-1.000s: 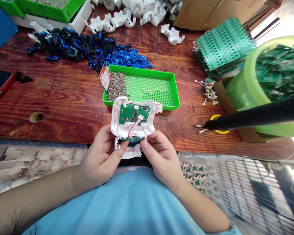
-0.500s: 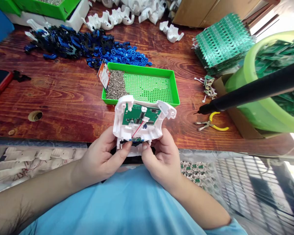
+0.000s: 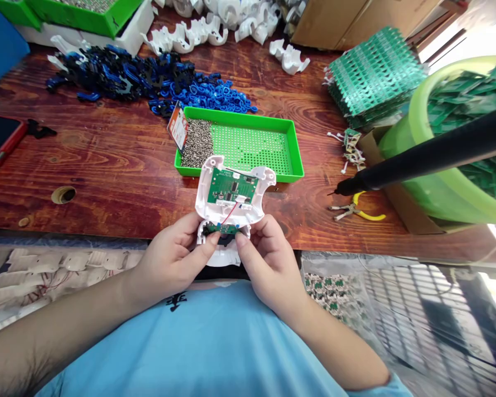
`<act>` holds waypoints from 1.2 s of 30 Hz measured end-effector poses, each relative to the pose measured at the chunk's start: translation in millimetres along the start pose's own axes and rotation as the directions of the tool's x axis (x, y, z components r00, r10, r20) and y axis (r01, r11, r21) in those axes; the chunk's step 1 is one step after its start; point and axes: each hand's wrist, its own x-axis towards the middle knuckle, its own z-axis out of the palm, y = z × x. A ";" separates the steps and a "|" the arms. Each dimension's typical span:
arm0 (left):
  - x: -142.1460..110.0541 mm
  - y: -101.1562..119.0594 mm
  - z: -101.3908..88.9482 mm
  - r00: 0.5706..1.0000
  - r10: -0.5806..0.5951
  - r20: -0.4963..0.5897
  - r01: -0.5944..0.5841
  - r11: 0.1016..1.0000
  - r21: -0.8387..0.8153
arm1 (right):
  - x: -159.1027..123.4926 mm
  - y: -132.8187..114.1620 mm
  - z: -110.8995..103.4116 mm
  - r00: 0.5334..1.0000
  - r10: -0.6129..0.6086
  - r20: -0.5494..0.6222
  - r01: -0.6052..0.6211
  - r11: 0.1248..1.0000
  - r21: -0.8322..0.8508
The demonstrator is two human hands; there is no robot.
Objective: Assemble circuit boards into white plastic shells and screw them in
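Head cam: white plastic shell (image 3: 213, 214) with a green circuit board (image 3: 231, 186) in it, held up around the counter (image 3: 107, 160)'s near edge. Left hand (image 3: 176, 255) and right hand (image 3: 270, 259) both have fingers (image 3: 248, 252) gripping its lower end. Just past it, a green tray (image 3: 298, 165) with small metal bits (image 3: 197, 144); yellow-handled pliers (image 3: 359, 212) off right.

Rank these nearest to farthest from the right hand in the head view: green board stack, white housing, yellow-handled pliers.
1. White housing: held at the fingers of the right hand and left hand.
2. Yellow-handled pliers: on the table, to the right.
3. Green board stack: also right, farther back.
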 end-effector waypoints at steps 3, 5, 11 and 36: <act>0.4 -1.4 -0.8 1.000 -0.022 -0.016 0.020 0.996 -0.090 | -2.6 -3.5 -2.2 0.999 -0.029 0.036 0.032 0.996 -0.086; -0.6 -2.3 -1.0 0.999 -0.044 -0.025 0.040 0.990 -0.135 | -4.5 -4.9 -2.6 0.996 -0.055 0.066 0.063 0.989 -0.136; -12.0 -8.6 0.3 1.000 0.024 0.003 -0.023 0.995 -0.100 | -12.1 -4.2 1.2 0.998 0.047 0.052 -0.042 0.995 -0.091; 16.7 -15.1 18.1 0.926 -0.378 0.016 0.348 0.832 -0.432 | -9.7 -20.9 -106.7 0.594 -0.619 -0.515 0.320 0.768 -0.554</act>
